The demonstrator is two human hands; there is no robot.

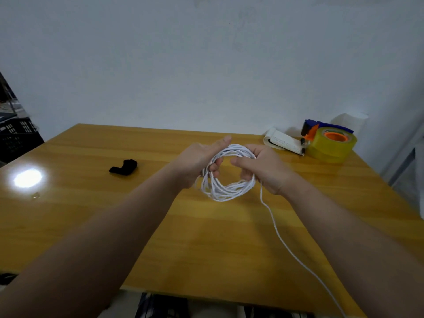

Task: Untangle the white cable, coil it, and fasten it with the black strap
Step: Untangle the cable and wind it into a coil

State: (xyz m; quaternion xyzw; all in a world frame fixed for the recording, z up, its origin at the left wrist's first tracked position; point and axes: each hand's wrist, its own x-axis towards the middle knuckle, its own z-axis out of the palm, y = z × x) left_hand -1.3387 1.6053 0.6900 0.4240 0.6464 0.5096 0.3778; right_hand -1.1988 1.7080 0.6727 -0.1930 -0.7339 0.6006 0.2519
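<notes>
The white cable point(226, 190) is wound into a round coil of several loops, held above the middle of the wooden table point(91, 203). My left hand point(197, 161) grips the coil's left side, thumb stretched along the top. My right hand point(263, 168) grips the coil's right side with fingers curled through the loop. A loose tail of cable runs from under my right hand down to the table's near right edge. The black strap point(124, 167) lies rolled on the table, to the left of my hands and apart from them.
At the back right corner stand a large tape dispenser point(328, 140) with yellowish tape, a notepad point(283, 141) and a pen point(302, 146). A dark crate point(16, 134) sits beyond the table's left edge. A white wall rises behind the table.
</notes>
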